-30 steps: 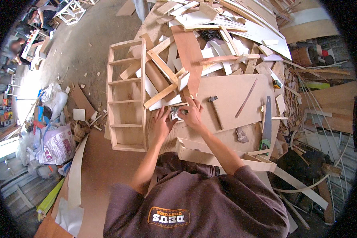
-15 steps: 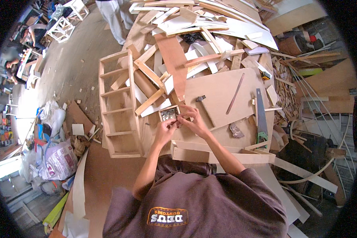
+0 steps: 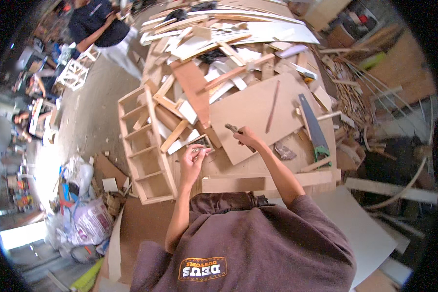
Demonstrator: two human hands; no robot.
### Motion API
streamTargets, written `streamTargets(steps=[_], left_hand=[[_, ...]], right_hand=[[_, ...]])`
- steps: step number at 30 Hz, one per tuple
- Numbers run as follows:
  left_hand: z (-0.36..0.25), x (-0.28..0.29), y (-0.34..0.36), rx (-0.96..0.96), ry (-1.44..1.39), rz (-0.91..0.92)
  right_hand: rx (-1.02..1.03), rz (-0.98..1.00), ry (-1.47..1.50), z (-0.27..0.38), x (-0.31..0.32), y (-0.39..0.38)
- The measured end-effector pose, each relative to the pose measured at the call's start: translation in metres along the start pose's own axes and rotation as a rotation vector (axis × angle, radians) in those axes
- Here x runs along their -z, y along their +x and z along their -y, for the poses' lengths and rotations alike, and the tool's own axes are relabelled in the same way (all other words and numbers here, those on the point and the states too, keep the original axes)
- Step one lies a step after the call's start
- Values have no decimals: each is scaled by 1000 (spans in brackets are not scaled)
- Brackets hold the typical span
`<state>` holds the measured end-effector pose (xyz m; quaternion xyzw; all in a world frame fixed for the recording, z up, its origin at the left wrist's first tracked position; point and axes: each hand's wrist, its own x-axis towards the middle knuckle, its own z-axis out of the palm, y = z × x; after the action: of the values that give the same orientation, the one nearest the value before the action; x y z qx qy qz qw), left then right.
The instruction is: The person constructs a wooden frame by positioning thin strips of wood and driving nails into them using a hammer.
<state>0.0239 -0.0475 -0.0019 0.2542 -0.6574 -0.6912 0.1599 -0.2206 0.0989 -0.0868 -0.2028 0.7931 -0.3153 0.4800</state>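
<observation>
My right hand (image 3: 248,138) is closed around the handle of a hammer (image 3: 232,128), over the edge of a flat brown board (image 3: 250,107). To its left, my left hand (image 3: 192,158) has thumb and fingertips pinched together. Whatever lies between them is too small to make out. Just beyond those fingers sits a small wooden box (image 3: 210,140), partly hidden by the hand, with something dark inside. A long, narrow wooden frame (image 3: 233,184) lies between my forearms, close to my body.
A compartmented wooden frame (image 3: 155,148) stands at the left. On the board lies a thin reddish stick (image 3: 273,107); a handsaw (image 3: 312,121) rests to its right. Wood offcuts (image 3: 219,48) pile up at the back. Another person (image 3: 100,29) stands at the far left.
My right hand has left the small box and picked up the hammer from the board. My left hand stays by the box, still pinched. Another person has come further into view.
</observation>
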Motion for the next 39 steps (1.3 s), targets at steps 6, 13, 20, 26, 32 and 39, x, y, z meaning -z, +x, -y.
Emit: streamTargets(steps=[6, 13, 20, 26, 32, 39], left_hand=[[-27, -82, -15, -76, 72, 115], [-25, -245, -41, -358, 291, 427], [5, -355, -61, -354, 463, 643], [24, -388, -60, -564, 542, 601], [30, -396, -67, -591, 668, 492], [31, -394, -67, -574, 665, 489]], right_hand=[[499, -588, 178, -9, 33, -197], [333, -1053, 462, -117, 36, -335], [211, -1233, 600, -207, 40, -402], [204, -1268, 574, -246, 52, -412], [244, -1123, 612, -264, 63, -401], [236, -1067, 561, -274, 73, -394]])
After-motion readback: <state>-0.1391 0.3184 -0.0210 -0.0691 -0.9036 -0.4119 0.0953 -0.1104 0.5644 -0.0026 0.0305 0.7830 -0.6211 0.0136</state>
